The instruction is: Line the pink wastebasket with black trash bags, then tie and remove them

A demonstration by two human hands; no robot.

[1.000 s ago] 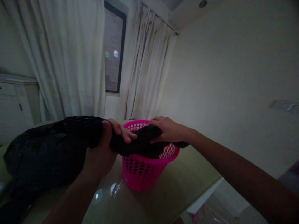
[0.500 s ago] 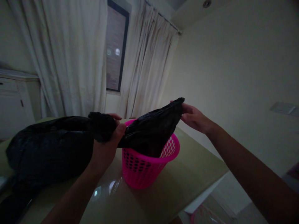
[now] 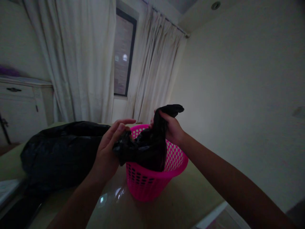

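Observation:
A black plastic bag (image 3: 147, 152) hangs partly inside a pink basket (image 3: 147, 187) with holes in its wall. My right hand (image 3: 172, 128) is closed round the bag's upper part above the basket, and a loose end sticks out past the thumb. At the basket's left rim, my left hand (image 3: 111, 146) has the bunched other side of the bag against its fingers; the index finger is stretched out, and the lower fingers are partly hidden by the plastic. Left of that hand lies a large, full-looking black bag (image 3: 62, 156).
The basket stands on a glossy pale table (image 3: 114, 210) whose right edge shows low in view. A flat white item (image 3: 9, 187) lies at the far left. Behind are a white cabinet (image 3: 23, 108), curtains (image 3: 83, 63) and a window (image 3: 122, 54).
My right hand has moved left and in over the basket, gathering the bag that was stretched out. My left hand's index finger has straightened. The view has shifted slightly.

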